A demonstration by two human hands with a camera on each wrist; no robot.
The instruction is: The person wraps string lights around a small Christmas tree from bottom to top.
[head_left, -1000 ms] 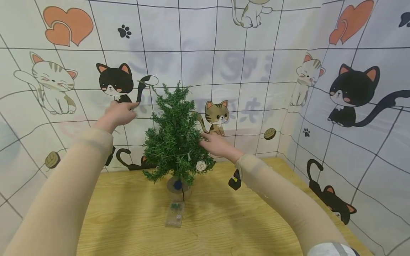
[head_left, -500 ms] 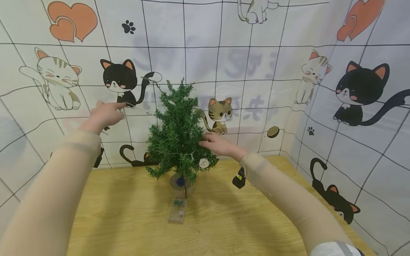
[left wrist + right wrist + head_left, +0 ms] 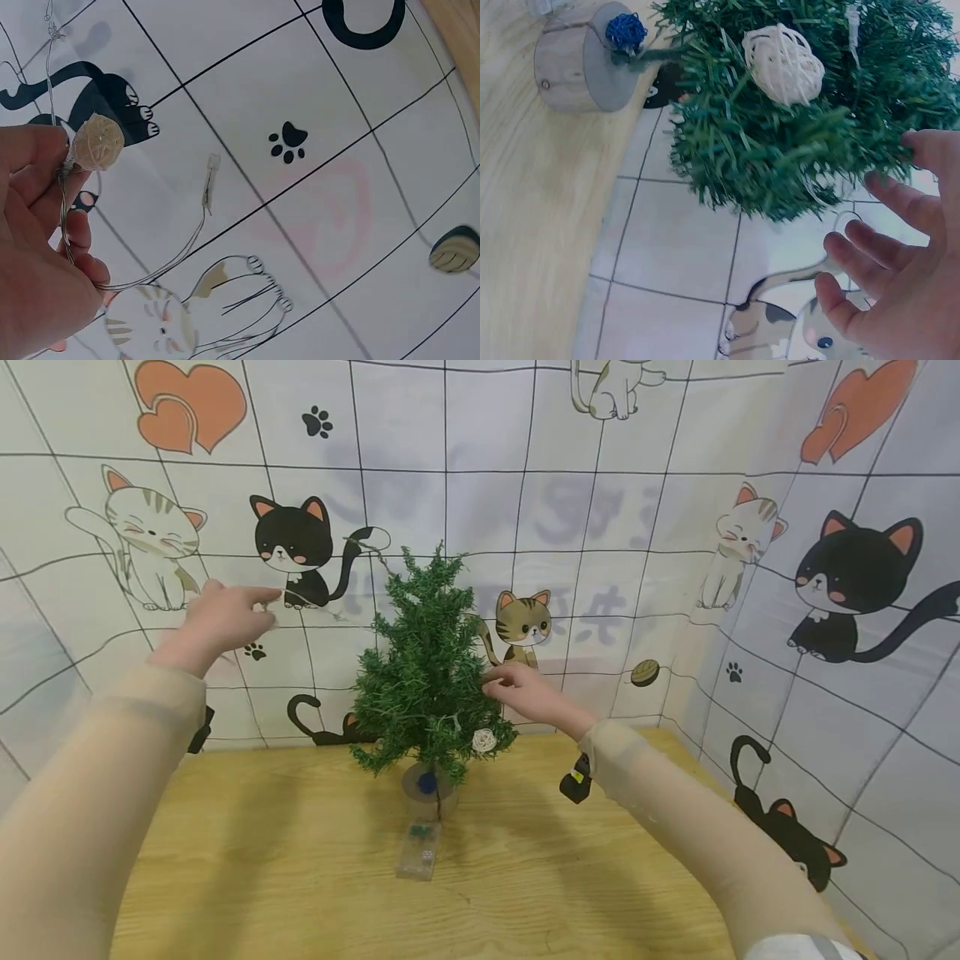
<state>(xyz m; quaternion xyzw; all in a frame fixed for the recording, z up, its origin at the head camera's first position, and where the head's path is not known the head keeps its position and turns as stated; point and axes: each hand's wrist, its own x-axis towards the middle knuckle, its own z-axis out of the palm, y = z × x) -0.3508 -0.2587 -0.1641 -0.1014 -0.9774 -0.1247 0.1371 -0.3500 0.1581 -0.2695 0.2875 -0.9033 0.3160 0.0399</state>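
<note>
A small green artificial Christmas tree (image 3: 427, 668) stands upright on a round base (image 3: 420, 789). Left of it, my left hand (image 3: 221, 620) pinches a thin fairy-light string (image 3: 157, 274). At those fingertips sits a small beige wicker ball (image 3: 98, 142), and one loose wire end hangs past the palm. Wire runs from the hand towards the tree, faint against the wall. My right hand (image 3: 534, 695) is at the tree's right side, thumb and forefinger at the branch tips, the other fingers loosely bent. A white wicker ball (image 3: 784, 64) sits among the low branches.
A clear battery box (image 3: 418, 852) lies on the wooden table (image 3: 300, 860) before the base, with a dark wire leading up. A blue wicker ball (image 3: 626, 31) is at the trunk's foot. Behind hangs a cat-printed cloth (image 3: 480, 427), also along the right side.
My left hand has moved left, away from the tree, drawing the light string out with it. My right hand stays beside the right branches. The head view has shifted slightly.
</note>
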